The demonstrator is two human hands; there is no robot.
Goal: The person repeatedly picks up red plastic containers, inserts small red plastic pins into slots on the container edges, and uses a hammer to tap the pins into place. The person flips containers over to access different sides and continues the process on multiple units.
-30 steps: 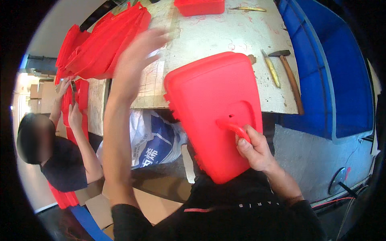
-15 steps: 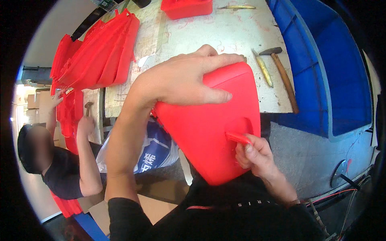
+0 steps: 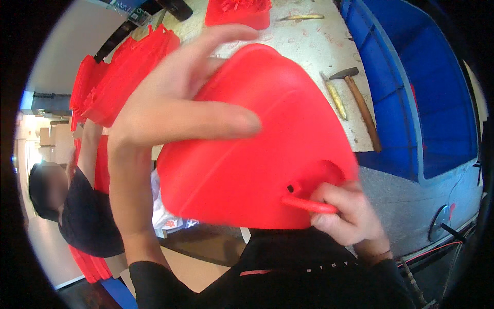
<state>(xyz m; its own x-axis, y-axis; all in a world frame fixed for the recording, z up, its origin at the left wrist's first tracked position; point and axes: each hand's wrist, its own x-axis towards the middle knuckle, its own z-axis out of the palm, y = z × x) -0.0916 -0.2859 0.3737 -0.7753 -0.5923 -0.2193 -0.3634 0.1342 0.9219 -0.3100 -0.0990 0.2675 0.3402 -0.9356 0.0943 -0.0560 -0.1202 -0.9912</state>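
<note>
A large red moulded plastic shell fills the middle in front of me, tilted over my lap. My left hand is at its upper left edge, slightly blurred, with fingers stretched out and the thumb extended over the shell's face. My right hand is closed on a slim red bar-shaped piece at the lower right of the shell. Beside the bar is a rounded recess with a small dark hole. Whether the bar is joined to the shell, I cannot tell.
On the white worktop lie a hammer, two yellowish slim tools and a red bin of scraps. Stacked red shells stand at left. A blue crate is at right. Another person works at left.
The shell has turned and come closer, its lower edge swinging left. My left hand has lifted its fingers and moved left. My right hand moved slightly down and right with the bar.
</note>
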